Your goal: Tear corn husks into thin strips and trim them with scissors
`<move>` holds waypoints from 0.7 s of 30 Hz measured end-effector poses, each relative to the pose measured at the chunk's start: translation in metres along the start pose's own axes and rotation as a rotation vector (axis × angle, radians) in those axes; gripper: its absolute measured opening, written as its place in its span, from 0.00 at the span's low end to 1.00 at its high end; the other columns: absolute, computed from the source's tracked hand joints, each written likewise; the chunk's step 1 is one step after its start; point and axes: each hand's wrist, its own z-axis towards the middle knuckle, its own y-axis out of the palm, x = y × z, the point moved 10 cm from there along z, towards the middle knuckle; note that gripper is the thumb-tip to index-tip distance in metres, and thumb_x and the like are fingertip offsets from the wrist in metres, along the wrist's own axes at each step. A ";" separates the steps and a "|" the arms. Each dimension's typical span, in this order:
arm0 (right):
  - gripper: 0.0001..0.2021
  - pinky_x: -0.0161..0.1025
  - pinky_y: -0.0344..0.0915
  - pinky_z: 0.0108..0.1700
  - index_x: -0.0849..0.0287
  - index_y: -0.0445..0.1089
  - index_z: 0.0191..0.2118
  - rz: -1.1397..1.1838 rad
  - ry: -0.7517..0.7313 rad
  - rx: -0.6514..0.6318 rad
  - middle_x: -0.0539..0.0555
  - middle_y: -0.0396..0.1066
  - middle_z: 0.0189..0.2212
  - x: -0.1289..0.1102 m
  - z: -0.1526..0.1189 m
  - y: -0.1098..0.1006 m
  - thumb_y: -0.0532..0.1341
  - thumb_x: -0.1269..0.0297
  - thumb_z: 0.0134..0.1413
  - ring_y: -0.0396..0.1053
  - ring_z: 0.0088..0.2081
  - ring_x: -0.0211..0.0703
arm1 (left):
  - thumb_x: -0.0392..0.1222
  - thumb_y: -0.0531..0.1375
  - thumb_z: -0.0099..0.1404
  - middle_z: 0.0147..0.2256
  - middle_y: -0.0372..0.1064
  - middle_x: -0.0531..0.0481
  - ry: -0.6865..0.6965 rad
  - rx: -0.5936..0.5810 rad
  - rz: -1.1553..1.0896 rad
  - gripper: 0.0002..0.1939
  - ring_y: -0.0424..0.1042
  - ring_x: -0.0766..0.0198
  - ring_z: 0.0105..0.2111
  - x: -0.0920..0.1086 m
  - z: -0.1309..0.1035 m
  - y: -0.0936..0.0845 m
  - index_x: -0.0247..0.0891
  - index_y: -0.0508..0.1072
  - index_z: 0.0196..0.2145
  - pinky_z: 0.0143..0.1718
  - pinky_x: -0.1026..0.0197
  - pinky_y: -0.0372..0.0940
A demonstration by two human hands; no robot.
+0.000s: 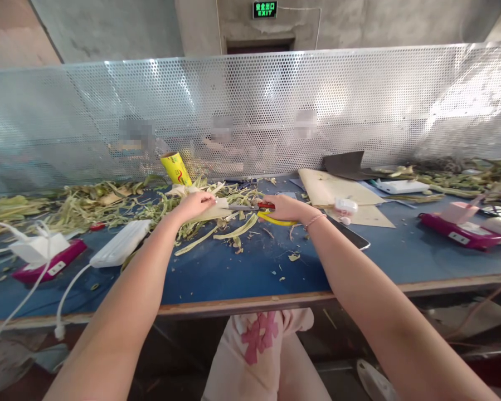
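My right hand (pixel 284 208) is closed around scissors (pixel 244 208) with red and yellow handles, their grey blades pointing left. Close to the blade tips, my left hand (pixel 195 205) pinches a pale, stiff-looking piece of card or paper (pixel 219 210). The blades reach the edge of this piece; whether they cut into it is too small to tell. Under and around both hands lie dry greenish-yellow plant strips (pixel 237 225), loosely heaped. Behind my left hand a yellow printed tube (pixel 176 168) leans among the strips.
A perforated metal screen (pixel 267 111) lines the back of the blue table (pixel 242 278). On the left are a white power bank (pixel 120 243) and a magenta power strip (pixel 49 264). Rightward lie a phone (pixel 350 233), beige sheets (pixel 334 189), an earphone case (pixel 345 206) and another magenta strip (pixel 463 231).
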 end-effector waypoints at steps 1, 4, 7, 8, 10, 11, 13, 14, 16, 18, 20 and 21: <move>0.21 0.35 0.56 0.30 0.55 0.63 0.35 0.001 0.002 -0.006 0.52 0.70 0.32 0.000 0.000 0.000 0.58 0.43 0.44 0.64 0.29 0.39 | 0.49 0.51 0.58 0.30 0.71 0.48 0.000 -0.005 -0.003 0.16 0.67 0.61 0.31 0.001 0.000 0.000 0.36 0.72 0.31 0.33 0.62 0.57; 0.21 0.35 0.55 0.29 0.55 0.63 0.34 0.005 0.002 -0.019 0.52 0.70 0.32 -0.002 0.000 0.000 0.58 0.42 0.43 0.63 0.29 0.39 | 0.50 0.51 0.57 0.30 0.71 0.48 -0.002 -0.020 -0.005 0.16 0.67 0.61 0.31 0.003 -0.001 0.002 0.36 0.72 0.30 0.34 0.62 0.57; 0.20 0.35 0.55 0.29 0.55 0.63 0.34 0.011 -0.005 -0.026 0.52 0.70 0.31 -0.003 0.000 0.000 0.58 0.43 0.43 0.63 0.29 0.39 | 0.50 0.52 0.57 0.30 0.71 0.48 0.005 -0.026 -0.008 0.16 0.67 0.61 0.32 0.007 -0.002 0.002 0.36 0.72 0.30 0.35 0.62 0.58; 0.20 0.35 0.55 0.29 0.55 0.63 0.34 0.013 -0.005 -0.028 0.52 0.70 0.31 -0.003 0.000 0.000 0.58 0.43 0.43 0.63 0.29 0.39 | 0.50 0.52 0.57 0.30 0.71 0.48 0.006 -0.026 -0.006 0.16 0.67 0.60 0.32 0.007 -0.002 0.002 0.36 0.72 0.29 0.35 0.62 0.58; 0.20 0.36 0.55 0.29 0.55 0.64 0.34 0.017 -0.006 -0.034 0.52 0.69 0.31 -0.003 0.000 0.000 0.58 0.43 0.43 0.63 0.29 0.40 | 0.51 0.52 0.56 0.30 0.71 0.49 0.005 -0.026 -0.002 0.16 0.67 0.61 0.32 0.008 -0.002 0.002 0.36 0.72 0.29 0.34 0.62 0.58; 0.20 0.36 0.55 0.30 0.55 0.64 0.34 0.020 -0.006 -0.035 0.52 0.69 0.31 -0.003 0.000 0.000 0.58 0.43 0.43 0.63 0.29 0.40 | 0.51 0.52 0.56 0.30 0.71 0.49 0.006 -0.027 0.000 0.16 0.67 0.61 0.31 0.008 -0.002 0.002 0.36 0.72 0.29 0.34 0.62 0.58; 0.20 0.36 0.55 0.30 0.56 0.64 0.34 0.025 -0.006 -0.034 0.52 0.69 0.31 -0.003 0.000 0.001 0.58 0.43 0.42 0.63 0.30 0.40 | 0.52 0.52 0.56 0.29 0.71 0.49 0.017 -0.026 -0.001 0.17 0.66 0.61 0.31 0.009 -0.002 0.002 0.37 0.72 0.29 0.34 0.63 0.58; 0.20 0.35 0.55 0.30 0.56 0.64 0.33 0.028 -0.006 -0.033 0.52 0.69 0.31 -0.003 0.000 0.001 0.58 0.43 0.42 0.63 0.30 0.40 | 0.52 0.52 0.56 0.29 0.71 0.49 0.024 -0.025 -0.003 0.17 0.66 0.62 0.31 0.010 -0.001 0.002 0.37 0.72 0.29 0.34 0.63 0.58; 0.20 0.35 0.55 0.29 0.56 0.63 0.33 0.034 -0.004 -0.034 0.51 0.69 0.31 -0.002 0.000 0.001 0.58 0.43 0.42 0.63 0.29 0.39 | 0.52 0.52 0.56 0.29 0.71 0.50 0.031 -0.025 -0.004 0.17 0.66 0.62 0.31 0.010 -0.001 0.003 0.37 0.72 0.28 0.34 0.63 0.58; 0.20 0.35 0.54 0.29 0.55 0.64 0.33 0.039 -0.005 -0.037 0.51 0.69 0.30 -0.002 0.000 0.001 0.59 0.43 0.42 0.62 0.29 0.39 | 0.51 0.52 0.56 0.29 0.71 0.50 0.027 -0.029 -0.005 0.16 0.66 0.62 0.31 0.010 -0.001 0.003 0.37 0.72 0.28 0.34 0.63 0.58; 0.20 0.35 0.54 0.29 0.55 0.64 0.33 0.044 -0.009 -0.038 0.51 0.69 0.30 -0.002 0.000 0.001 0.59 0.43 0.42 0.62 0.28 0.39 | 0.50 0.52 0.56 0.30 0.71 0.50 0.022 -0.034 -0.005 0.16 0.66 0.62 0.31 0.010 -0.001 0.004 0.37 0.72 0.29 0.35 0.63 0.58; 0.20 0.35 0.54 0.29 0.55 0.64 0.33 0.046 -0.012 -0.038 0.51 0.68 0.29 -0.001 0.000 0.001 0.59 0.43 0.42 0.62 0.28 0.38 | 0.50 0.52 0.56 0.30 0.71 0.50 0.020 -0.037 -0.005 0.16 0.66 0.62 0.32 0.010 -0.001 0.004 0.36 0.72 0.29 0.36 0.63 0.58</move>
